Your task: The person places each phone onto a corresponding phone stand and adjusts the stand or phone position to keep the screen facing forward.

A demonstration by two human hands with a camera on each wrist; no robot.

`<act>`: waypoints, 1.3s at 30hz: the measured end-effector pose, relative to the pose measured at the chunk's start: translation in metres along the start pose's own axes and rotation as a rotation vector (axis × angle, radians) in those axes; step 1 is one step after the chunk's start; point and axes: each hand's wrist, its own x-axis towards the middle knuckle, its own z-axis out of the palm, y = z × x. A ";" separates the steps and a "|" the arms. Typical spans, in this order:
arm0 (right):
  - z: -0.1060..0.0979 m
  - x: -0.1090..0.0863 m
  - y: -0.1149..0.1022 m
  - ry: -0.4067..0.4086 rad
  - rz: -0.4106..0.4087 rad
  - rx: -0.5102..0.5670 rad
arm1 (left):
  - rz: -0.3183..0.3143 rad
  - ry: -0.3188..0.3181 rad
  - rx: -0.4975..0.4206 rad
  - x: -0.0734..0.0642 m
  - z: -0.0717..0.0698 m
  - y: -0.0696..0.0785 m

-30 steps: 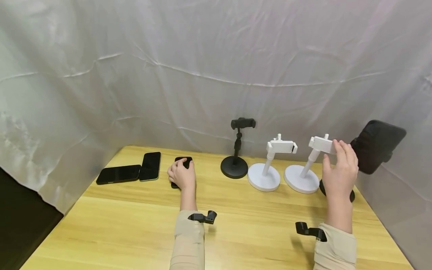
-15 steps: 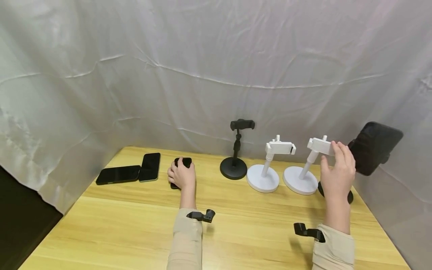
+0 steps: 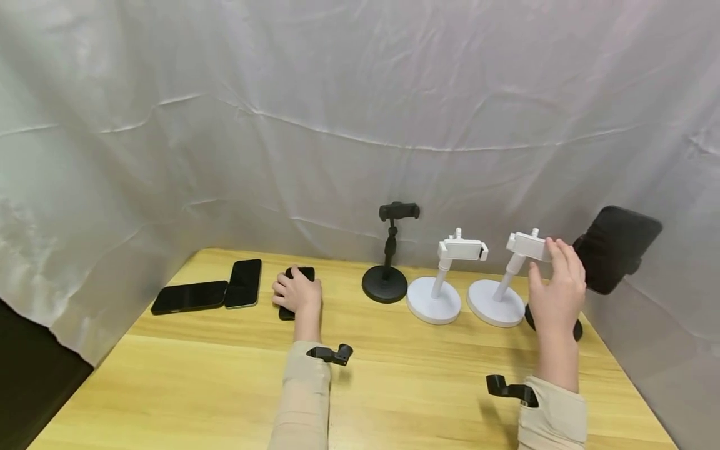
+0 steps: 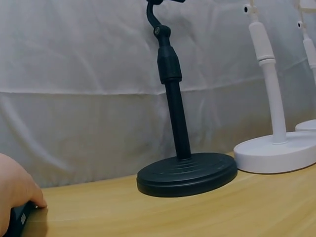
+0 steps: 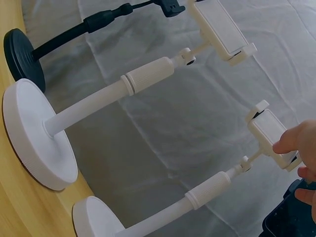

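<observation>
My left hand (image 3: pixel 300 294) lies over a black smartphone (image 3: pixel 307 273) on the table, fingers at its left side and thumb at its right. Much of that phone is hidden under the hand; in the left wrist view, only a phone corner (image 4: pixel 19 217) shows below the fingers. Raised at the right, my right hand (image 3: pixel 558 297) has its fingers fairly straight at the right end of a white stand's clamp (image 3: pixel 529 246). The right wrist view has a fingertip in front of this clamp (image 5: pixel 269 129); firm contact cannot be told. Nothing sits in the clamp.
Two more black smartphones (image 3: pixel 191 297) lie at the left. A black phone stand (image 3: pixel 385 286) and another white stand (image 3: pixel 433 303) stand mid-table, clamps unfilled. Behind the right hand, a second black stand bears a large dark phone (image 3: pixel 619 249). Grey cloth (image 3: pixel 337 169) hangs behind.
The left fingers have shifted slightly toward the phone's left side, uncovering more of its top. The right hand keeps its place by the white clamp. The head view has drifted a little.
</observation>
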 end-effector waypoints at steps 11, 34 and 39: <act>0.001 0.000 0.000 0.013 -0.014 0.001 | 0.022 -0.042 0.074 0.008 0.000 -0.004; 0.002 0.000 -0.001 0.007 -0.001 0.002 | 0.038 -0.002 -0.017 0.006 -0.009 -0.004; 0.002 -0.001 -0.001 -0.005 0.018 -0.002 | 0.040 0.057 -0.121 0.006 -0.014 -0.004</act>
